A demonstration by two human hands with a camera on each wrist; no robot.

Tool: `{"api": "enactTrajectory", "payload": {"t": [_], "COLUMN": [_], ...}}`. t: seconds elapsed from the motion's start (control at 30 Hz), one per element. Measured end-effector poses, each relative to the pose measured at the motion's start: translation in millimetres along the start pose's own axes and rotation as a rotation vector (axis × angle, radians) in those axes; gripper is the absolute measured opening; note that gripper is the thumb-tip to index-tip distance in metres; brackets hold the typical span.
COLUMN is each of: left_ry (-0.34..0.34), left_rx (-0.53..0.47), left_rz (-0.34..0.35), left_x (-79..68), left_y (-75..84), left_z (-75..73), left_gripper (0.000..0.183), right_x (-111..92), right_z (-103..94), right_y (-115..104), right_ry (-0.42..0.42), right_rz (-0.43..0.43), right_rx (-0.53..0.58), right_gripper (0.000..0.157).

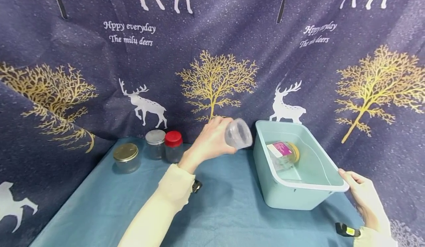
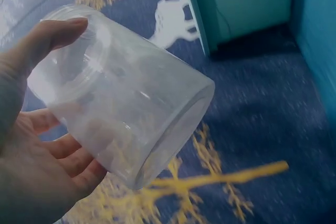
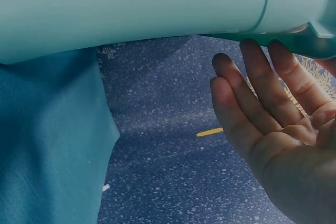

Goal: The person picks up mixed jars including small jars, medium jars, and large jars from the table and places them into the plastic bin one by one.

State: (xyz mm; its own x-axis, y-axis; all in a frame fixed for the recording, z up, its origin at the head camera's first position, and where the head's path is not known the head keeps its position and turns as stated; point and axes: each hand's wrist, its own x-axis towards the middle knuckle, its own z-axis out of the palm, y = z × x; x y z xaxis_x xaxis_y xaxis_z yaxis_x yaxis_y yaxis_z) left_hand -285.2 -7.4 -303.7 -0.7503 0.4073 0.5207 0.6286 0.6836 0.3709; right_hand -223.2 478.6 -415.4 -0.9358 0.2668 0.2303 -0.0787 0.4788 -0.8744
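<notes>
My left hand (image 1: 212,138) grips a clear, lidless plastic jar (image 1: 238,133), held tilted above the table to the left of a light teal bin (image 1: 289,197). In the left wrist view the thumb lies near the neck of the jar (image 2: 142,93), and the fingers curl round its far side. My right hand (image 1: 363,191) holds the bin's rim at its near right corner. From the right wrist view, the fingers (image 3: 257,72) of that hand reach under the rim. Inside the bin lies a clear jar with a yellow lid and a purple-and-white label (image 1: 282,149).
At the back left of the blue cloth-covered table (image 1: 229,217) stand a gold-lidded jar (image 1: 126,158), a silver-lidded jar (image 1: 155,143) and a red-lidded jar (image 1: 173,147). A dark blue curtain (image 1: 216,29) with deer and trees hangs behind.
</notes>
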Motion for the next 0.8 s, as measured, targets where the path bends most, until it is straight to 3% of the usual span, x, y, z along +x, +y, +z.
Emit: {"api": "enactTrajectory", "payload": {"t": [0.57,0.8], "left_ry": [-0.198,-0.296], "left_rx": [0.387,0.462], "left_rz": [0.212,0.235], "left_x": [61.6,81.4], "left_y": [84.0,114.4], "left_z": [30.3,46.1], "left_gripper": [0.084,0.079], "right_x": [5.5,2.1], "right_z": [1.5,1.5], "right_y": [-2.6,-2.2], "right_ry": [0.009,0.013], "right_rz": [0.001,0.009], "right_rx": [0.055,0.035], "right_gripper": [0.025,0.025]}}
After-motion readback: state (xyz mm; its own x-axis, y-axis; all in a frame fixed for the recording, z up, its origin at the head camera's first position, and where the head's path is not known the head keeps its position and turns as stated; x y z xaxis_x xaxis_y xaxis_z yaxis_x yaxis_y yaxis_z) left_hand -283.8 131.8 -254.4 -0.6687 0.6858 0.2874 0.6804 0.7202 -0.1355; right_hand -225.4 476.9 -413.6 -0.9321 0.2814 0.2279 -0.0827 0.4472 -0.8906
